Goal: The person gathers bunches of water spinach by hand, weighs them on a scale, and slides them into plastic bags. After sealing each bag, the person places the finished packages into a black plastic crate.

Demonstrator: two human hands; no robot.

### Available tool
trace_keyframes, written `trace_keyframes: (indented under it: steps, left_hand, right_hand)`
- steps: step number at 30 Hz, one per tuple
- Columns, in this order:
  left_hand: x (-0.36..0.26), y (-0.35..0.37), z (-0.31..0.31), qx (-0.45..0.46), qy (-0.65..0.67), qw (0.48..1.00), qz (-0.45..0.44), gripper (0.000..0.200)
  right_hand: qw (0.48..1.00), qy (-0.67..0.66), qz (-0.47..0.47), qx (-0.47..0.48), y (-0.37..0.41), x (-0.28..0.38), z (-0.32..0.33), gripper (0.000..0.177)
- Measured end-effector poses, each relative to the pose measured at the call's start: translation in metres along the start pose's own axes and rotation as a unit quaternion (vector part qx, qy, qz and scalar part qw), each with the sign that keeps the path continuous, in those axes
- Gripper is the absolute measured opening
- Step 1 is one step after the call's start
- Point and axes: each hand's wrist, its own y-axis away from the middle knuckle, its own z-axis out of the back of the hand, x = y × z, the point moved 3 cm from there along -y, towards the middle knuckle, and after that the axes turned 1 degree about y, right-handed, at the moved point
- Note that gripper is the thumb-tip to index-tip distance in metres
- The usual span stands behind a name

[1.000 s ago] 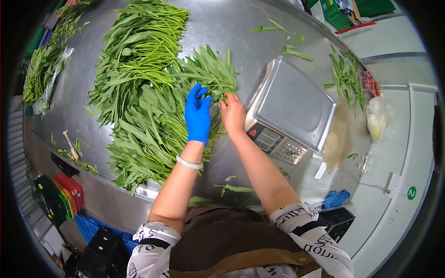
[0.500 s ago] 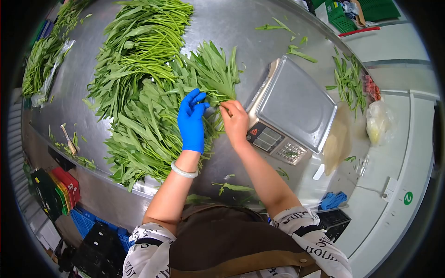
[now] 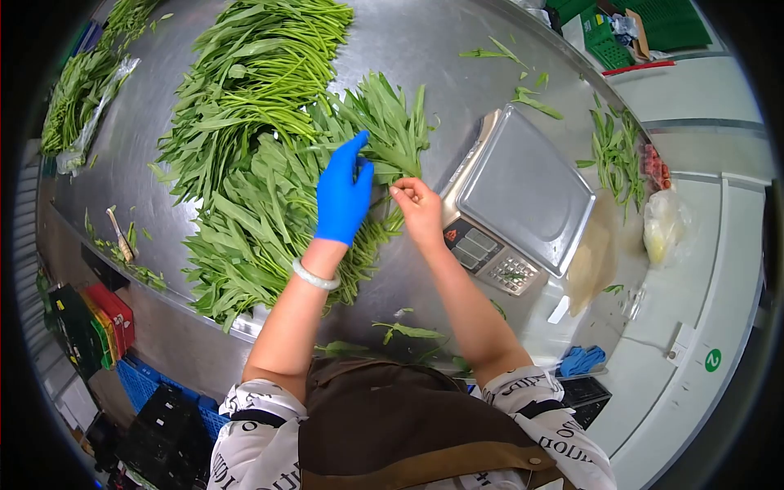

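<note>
Right here, seeing leafy greens heaped left of centre on the metal worktop, with a fanned bunch at the heap's right edge. Out at the far left, more greens lying beside and partly against a clear bag. Over on the right, a knotted-looking clear bag with something pale inside, just below a pack of red items. Up top right, a green crate with mixed odds and ends in it; down low left, a blue crate behind a black one. Now to the left hand, gloved blue, reaching up over the greens, fingers partly curled, thumb well apart, fairly wide. Next, to the bare right hand, near the scale, fingers narrow, thumb and index close together below the fanned bunch; impossible to tell about any stem between. For writing: a white "2" on a round green sign, black lettering cut by folds on both sleeves.
</note>
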Motion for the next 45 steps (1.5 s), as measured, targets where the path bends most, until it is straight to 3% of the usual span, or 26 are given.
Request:
trace_keyframes:
  steps: [2, 4, 8, 9, 11, 13, 15, 18, 19, 21, 23, 26, 28, 35, 38, 39, 42, 43, 45]
  left_hand:
    - [-0.003, 0.015, 0.0, -0.004, 0.015, 1.0, -0.014, 0.043]
    - [-0.004, 0.03, 0.003, -0.006, 0.025, 1.0, -0.014, 0.04]
    - [-0.009, 0.053, 0.022, -0.043, 0.052, 0.998, -0.005, 0.036]
    - [-0.005, 0.057, 0.025, -0.058, 0.059, 0.997, -0.011, 0.035]
    - [0.0, 0.064, 0.028, -0.071, 0.06, 0.996, -0.015, 0.031]
    - [-0.004, 0.067, 0.028, -0.041, 0.018, 0.998, -0.054, 0.03]
    - [-0.003, 0.071, 0.025, -0.011, -0.054, 0.993, -0.105, 0.033]
    - [-0.011, 0.076, 0.016, 0.063, -0.114, 0.976, -0.172, 0.034]
    - [-0.01, 0.075, 0.011, 0.116, -0.131, 0.967, -0.186, 0.036]
    - [-0.011, 0.071, 0.002, 0.156, -0.229, 0.935, -0.223, 0.038]
    - [-0.005, 0.069, -0.002, 0.181, -0.308, 0.905, -0.234, 0.039]
    - [0.012, 0.071, -0.001, 0.203, -0.385, 0.872, -0.222, 0.038]
    - [0.017, 0.074, 0.005, 0.214, -0.427, 0.851, -0.218, 0.036]
    - [0.016, 0.08, 0.016, 0.164, -0.391, 0.874, -0.239, 0.029]
    - [0.023, 0.08, 0.014, 0.187, -0.404, 0.865, -0.233, 0.031]
    - [0.024, 0.08, 0.014, 0.187, -0.402, 0.865, -0.234, 0.031]
    - [0.026, 0.082, 0.015, 0.183, -0.4, 0.866, -0.238, 0.031]
    - [0.027, 0.082, 0.015, 0.18, -0.401, 0.865, -0.242, 0.031]
    - [0.027, 0.081, 0.016, 0.176, -0.4, 0.865, -0.246, 0.032]
  right_hand:
    - [0.994, 0.109, -0.025, 0.019, -0.002, 0.003, 0.006, 0.01]
    - [0.961, 0.259, 0.033, 0.089, -0.002, 0.024, 0.006, 0.011]
    - [0.819, 0.469, 0.224, 0.241, 0.0, 0.065, 0.018, 0.014]
    - [0.822, 0.448, 0.173, 0.306, -0.003, 0.087, 0.026, 0.014]
    - [0.862, 0.352, 0.134, 0.34, -0.023, 0.118, 0.046, 0.015]
    - [0.976, 0.136, 0.024, 0.169, -0.057, 0.143, 0.072, 0.026]
    - [0.992, -0.104, 0.072, -0.006, -0.091, 0.162, 0.092, 0.051]
    - [0.984, 0.134, 0.088, -0.078, -0.1, 0.133, 0.078, 0.078]
    - [0.972, 0.234, 0.017, -0.01, -0.085, 0.126, 0.062, 0.091]
    - [0.97, 0.243, 0.002, 0.001, -0.06, 0.066, 0.036, 0.091]
    - [0.986, 0.144, -0.076, 0.022, -0.033, 0.047, 0.021, 0.085]
    - [0.976, 0.2, -0.049, -0.075, -0.017, -0.015, 0.013, 0.088]
    - [0.963, 0.235, -0.061, -0.115, -0.011, -0.017, 0.006, 0.089]
    - [0.911, 0.342, -0.091, -0.21, -0.007, -0.019, -0.026, 0.085]
    - [0.893, 0.393, -0.067, -0.21, -0.003, -0.013, -0.036, 0.077]
    - [0.893, 0.389, -0.075, -0.213, -0.006, -0.012, -0.036, 0.065]
    - [0.942, 0.26, -0.13, -0.167, -0.024, -0.044, -0.019, 0.05]
    - [0.949, 0.241, -0.088, -0.18, -0.028, -0.044, -0.015, 0.038]
    - [0.941, 0.274, 0.013, -0.199, -0.028, -0.032, -0.009, 0.035]
